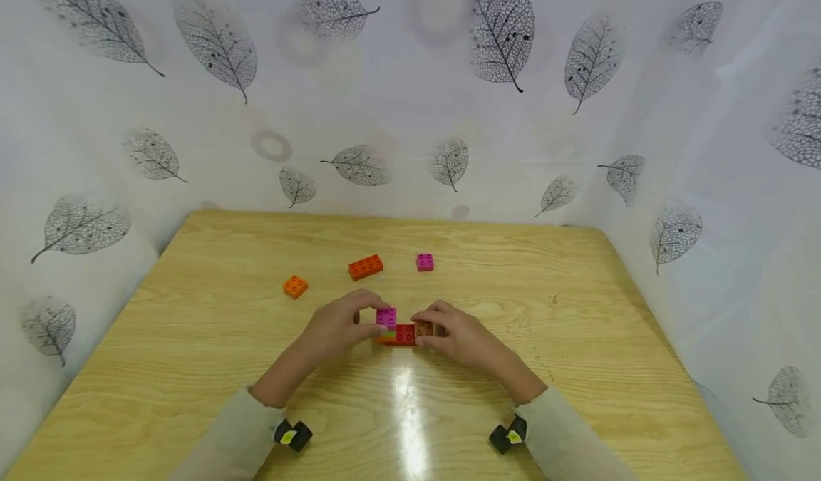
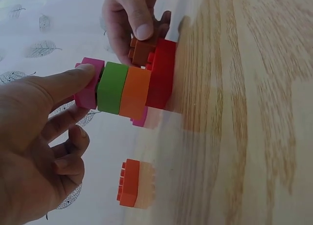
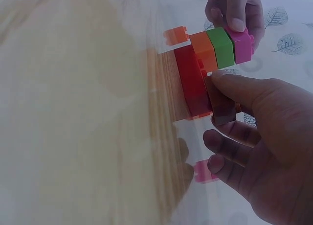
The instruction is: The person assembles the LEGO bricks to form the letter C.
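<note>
A long red brick [image 1: 404, 334] lies on the table in front of me. Stacked at its left end are an orange brick [image 2: 135, 94], a green brick [image 2: 112, 88] and a pink brick [image 2: 90, 90] on top. My left hand [image 1: 336, 328] pinches the pink brick between thumb and fingers; a thin dark line shows between pink and green. At the red brick's right end, my right hand [image 1: 465, 338] pinches a brown brick [image 3: 221, 102]. In the right wrist view the brown brick looks slightly tilted against the red one; whether it is fully seated, I cannot tell.
Farther back on the wooden table [image 1: 192, 367] lie a small orange brick [image 1: 295, 286], a longer orange-red brick [image 1: 365, 267] and another pink brick [image 1: 425, 262]. A white leaf-patterned cloth [image 1: 398, 110] hangs behind the table and along its sides.
</note>
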`<act>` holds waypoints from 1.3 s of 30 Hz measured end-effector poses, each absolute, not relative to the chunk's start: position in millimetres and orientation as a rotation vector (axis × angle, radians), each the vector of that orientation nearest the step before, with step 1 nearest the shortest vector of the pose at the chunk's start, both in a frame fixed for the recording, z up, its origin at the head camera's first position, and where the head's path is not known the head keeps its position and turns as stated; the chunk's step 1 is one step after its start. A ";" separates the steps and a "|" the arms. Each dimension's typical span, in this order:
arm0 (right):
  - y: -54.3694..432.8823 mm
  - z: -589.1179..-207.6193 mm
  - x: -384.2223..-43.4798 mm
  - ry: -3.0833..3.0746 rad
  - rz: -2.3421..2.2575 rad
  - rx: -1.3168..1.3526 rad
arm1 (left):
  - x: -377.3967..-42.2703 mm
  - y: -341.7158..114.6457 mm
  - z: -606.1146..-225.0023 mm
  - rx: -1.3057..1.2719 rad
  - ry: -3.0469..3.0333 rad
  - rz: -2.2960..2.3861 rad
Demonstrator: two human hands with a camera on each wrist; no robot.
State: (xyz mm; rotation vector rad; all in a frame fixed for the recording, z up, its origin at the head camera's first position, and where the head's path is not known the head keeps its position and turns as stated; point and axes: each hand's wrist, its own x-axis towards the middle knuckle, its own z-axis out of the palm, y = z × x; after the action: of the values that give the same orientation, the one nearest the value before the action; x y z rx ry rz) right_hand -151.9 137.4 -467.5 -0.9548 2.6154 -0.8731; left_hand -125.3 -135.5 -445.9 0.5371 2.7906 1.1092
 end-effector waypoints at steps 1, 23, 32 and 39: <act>137.7 -467.1 -151.8 2.617 -0.871 -0.957 | -125.5 -134.9 -445.8 0.555 2.810 1.088; 136.2 -464.3 -150.6 2.578 -0.882 -0.910 | -128.3 -144.7 -448.5 0.509 2.623 1.245; 138.3 -464.7 -148.3 2.567 -0.896 -0.883 | -138.6 -166.7 -445.7 0.443 2.642 1.294; 138.1 -464.5 -148.8 2.585 -0.891 -0.901 | -145.5 -196.3 -445.6 0.308 2.752 1.266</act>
State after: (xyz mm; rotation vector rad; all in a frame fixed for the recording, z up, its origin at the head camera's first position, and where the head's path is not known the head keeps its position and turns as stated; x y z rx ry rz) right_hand -148.8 138.1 -464.5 -0.9015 2.5847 -0.8908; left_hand -145.5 -196.3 -445.6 0.3076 2.7522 1.2662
